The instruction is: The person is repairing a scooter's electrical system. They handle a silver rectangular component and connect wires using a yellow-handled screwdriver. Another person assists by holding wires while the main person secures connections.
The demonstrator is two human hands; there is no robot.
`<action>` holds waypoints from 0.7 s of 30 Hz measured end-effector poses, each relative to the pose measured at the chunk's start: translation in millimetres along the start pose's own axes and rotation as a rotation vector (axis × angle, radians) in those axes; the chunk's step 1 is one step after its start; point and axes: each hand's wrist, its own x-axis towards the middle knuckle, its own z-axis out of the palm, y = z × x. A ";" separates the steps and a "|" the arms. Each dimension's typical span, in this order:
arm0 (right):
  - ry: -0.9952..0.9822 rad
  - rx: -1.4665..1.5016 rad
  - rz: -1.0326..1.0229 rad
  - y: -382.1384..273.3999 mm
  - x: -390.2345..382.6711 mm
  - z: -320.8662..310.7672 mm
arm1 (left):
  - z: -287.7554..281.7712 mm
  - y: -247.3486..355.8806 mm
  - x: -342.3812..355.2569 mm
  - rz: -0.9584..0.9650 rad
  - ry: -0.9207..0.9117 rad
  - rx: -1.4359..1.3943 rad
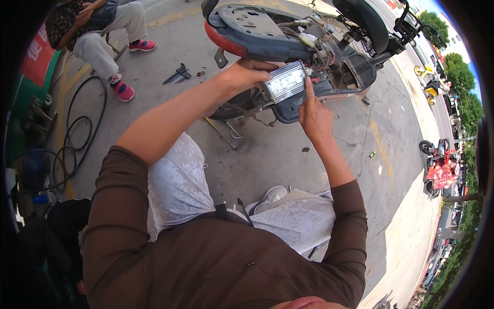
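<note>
A silver, finned metal box [285,81] with a pale label is held up over the rear of a partly dismantled scooter [268,34]. My left hand [246,75] grips its left end, thumb along the near side. My right hand [314,116] holds the right end, index finger extended against it and the other fingers curled. Behind the box, exposed wires [321,54] run among the scooter's open frame, beside a black body panel with a red lamp [224,38].
Hand tools [177,74] and long bars [221,134] lie on the concrete. A seated person's pink shoes [123,90] show at upper left, near a coiled black hose [87,123]. A green screwdriver [371,155] lies rightward; a red-covered scooter [441,172] stands farther right.
</note>
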 end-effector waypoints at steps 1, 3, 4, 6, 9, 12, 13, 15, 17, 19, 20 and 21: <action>0.005 0.004 -0.005 0.4 0.2 1.3 | 1.7 2.5 -2.8 -0.010 0.012 0.011; 0.006 0.005 -0.007 -0.2 0.1 0.6 | 2.6 4.3 -4.3 -0.010 0.008 0.006; 0.003 0.004 -0.006 -1.2 0.3 -0.2 | 0.0 0.2 -1.3 -0.002 -0.007 -0.007; 0.002 0.007 -0.006 -2.1 0.5 -0.7 | -3.2 -4.3 2.1 0.009 -0.025 -0.024; 0.007 0.021 -0.011 -2.5 0.6 -1.4 | -6.1 -9.4 4.1 0.027 -0.034 -0.040; 0.007 0.031 -0.011 -1.7 -0.5 -0.7 | -2.8 -6.1 1.9 0.044 -0.030 -0.057; 0.003 0.030 -0.007 -0.7 -1.4 1.2 | -0.9 -4.0 -0.2 0.042 -0.024 -0.055; 0.004 0.029 -0.009 -0.9 -0.9 0.6 | -1.3 -2.4 -1.1 0.040 -0.032 -0.072; 0.007 0.027 -0.013 -2.3 0.6 -1.7 | -7.8 -8.8 3.2 0.035 -0.067 -0.110; 0.009 0.032 -0.016 -2.8 2.2 -1.8 | -10.1 -12.7 4.4 0.047 -0.063 -0.114; 0.009 0.031 -0.014 -2.6 2.3 -2.8 | -9.5 -12.1 5.0 0.052 -0.066 -0.117; -0.005 0.094 0.045 -3.4 2.2 -4.5 | -8.7 -11.7 5.6 0.059 -0.070 -0.124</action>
